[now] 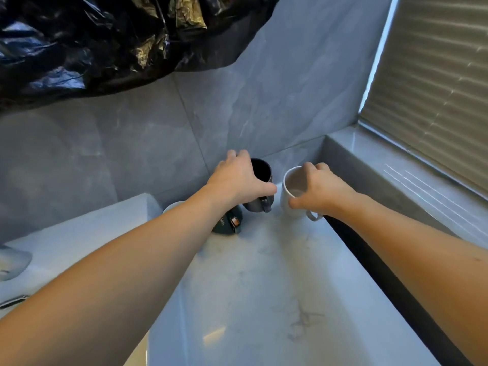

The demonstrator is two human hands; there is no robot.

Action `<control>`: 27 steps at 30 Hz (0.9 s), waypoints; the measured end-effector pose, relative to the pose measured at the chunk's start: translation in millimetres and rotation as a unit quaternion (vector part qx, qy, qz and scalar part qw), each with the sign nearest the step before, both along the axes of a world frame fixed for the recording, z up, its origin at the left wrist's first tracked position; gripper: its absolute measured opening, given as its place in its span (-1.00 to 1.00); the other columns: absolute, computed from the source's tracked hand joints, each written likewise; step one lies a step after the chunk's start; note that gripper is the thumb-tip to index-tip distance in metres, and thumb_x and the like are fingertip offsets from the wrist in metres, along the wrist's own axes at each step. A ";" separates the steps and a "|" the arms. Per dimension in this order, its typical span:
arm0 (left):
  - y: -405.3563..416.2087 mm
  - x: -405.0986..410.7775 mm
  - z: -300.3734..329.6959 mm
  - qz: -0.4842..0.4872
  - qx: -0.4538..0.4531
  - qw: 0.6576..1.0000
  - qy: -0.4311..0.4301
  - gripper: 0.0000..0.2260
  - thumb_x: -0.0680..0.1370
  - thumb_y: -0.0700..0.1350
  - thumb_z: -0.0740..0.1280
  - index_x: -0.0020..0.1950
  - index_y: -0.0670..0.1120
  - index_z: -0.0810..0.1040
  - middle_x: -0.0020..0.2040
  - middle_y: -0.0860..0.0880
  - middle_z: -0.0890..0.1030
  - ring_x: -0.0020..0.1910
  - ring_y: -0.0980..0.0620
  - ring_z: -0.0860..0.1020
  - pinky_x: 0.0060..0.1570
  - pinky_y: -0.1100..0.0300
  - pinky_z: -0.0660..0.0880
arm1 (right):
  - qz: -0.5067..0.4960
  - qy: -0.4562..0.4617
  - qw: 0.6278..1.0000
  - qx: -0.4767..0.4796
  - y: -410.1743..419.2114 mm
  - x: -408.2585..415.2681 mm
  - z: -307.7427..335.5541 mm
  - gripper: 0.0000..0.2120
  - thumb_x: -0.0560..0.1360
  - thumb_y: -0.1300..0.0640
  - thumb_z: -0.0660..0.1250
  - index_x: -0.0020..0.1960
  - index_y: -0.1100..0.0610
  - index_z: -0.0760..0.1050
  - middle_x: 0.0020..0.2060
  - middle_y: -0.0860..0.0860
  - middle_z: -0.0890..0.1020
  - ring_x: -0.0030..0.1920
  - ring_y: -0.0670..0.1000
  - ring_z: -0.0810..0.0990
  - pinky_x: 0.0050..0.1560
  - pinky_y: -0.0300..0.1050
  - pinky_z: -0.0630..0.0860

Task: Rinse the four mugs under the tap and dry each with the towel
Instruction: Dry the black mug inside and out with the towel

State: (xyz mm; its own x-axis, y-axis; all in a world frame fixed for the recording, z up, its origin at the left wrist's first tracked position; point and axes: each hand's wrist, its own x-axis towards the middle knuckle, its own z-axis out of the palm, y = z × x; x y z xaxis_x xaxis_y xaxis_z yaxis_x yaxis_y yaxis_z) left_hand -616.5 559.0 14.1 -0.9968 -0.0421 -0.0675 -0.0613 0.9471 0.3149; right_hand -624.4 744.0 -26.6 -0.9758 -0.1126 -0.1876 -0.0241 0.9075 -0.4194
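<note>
A grey marbled wall [148,143] fills the back, its upper left corner covered by crumpled black plastic [100,40]. To the right a window blind [438,83] hangs above a pale sill [412,180]. A white veined counter [264,291] runs from the near edge to the wall, with a dark strip along its right side below the sill.

Both bare forearms reach forward across the counter to its far corner. The left hand [237,178] comes down over the dark mug [260,188], fingers curled round the far rim and thumb against the near side above the handle, gripping it; the mug tilts slightly, handle toward the camera. The right hand [320,190] grips the white mug [293,191] the same way, fingers over the far rim and thumb on the near wall, its handle at the lower right. The two mugs stand just beside each other, close to the wall.

Just below the left wrist a green mug [228,223] carries the word "Hello" in pale letters and a small orange label that is too small to read. Behind the forearm the rim of a pale mug [173,206] shows, mostly hidden.
</note>
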 end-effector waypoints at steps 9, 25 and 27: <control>0.6 -22.6 -26.6 -0.009 -0.050 0.999 -0.015 -0.37 0.31 0.24 0.43 0.22 -0.11 0.43 0.09 -0.05 0.35 0.18 -0.18 0.46 0.00 0.06 0.41 | -0.001 -0.004 1.000 0.003 -9.7 -32.9 -13.1 -0.19 0.38 -0.16 0.43 0.48 0.11 0.19 0.28 0.11 0.33 0.14 0.19 0.53 0.06 0.10 0.60; 1.3 -23.9 -63.4 -0.043 -0.119 0.992 0.028 -0.30 0.37 0.26 0.39 0.35 -0.16 0.40 0.24 -0.12 0.45 0.24 -0.18 0.43 0.22 0.04 0.38 | 0.009 0.003 1.000 0.013 -24.7 -53.4 -30.6 -0.15 0.38 -0.10 0.43 0.53 0.14 0.13 0.31 0.10 0.28 0.18 0.21 0.48 -0.42 -0.20 0.37; 0.9 -24.2 -65.0 -0.044 -0.125 0.991 0.033 -0.29 0.37 0.26 0.38 0.36 -0.15 0.40 0.24 -0.11 0.45 0.24 -0.19 0.43 0.23 0.04 0.37 | 0.009 0.005 1.000 0.017 -25.4 -54.5 -31.2 -0.16 0.40 -0.11 0.43 0.53 0.14 0.14 0.31 0.11 0.28 0.16 0.21 0.50 -0.34 -0.16 0.44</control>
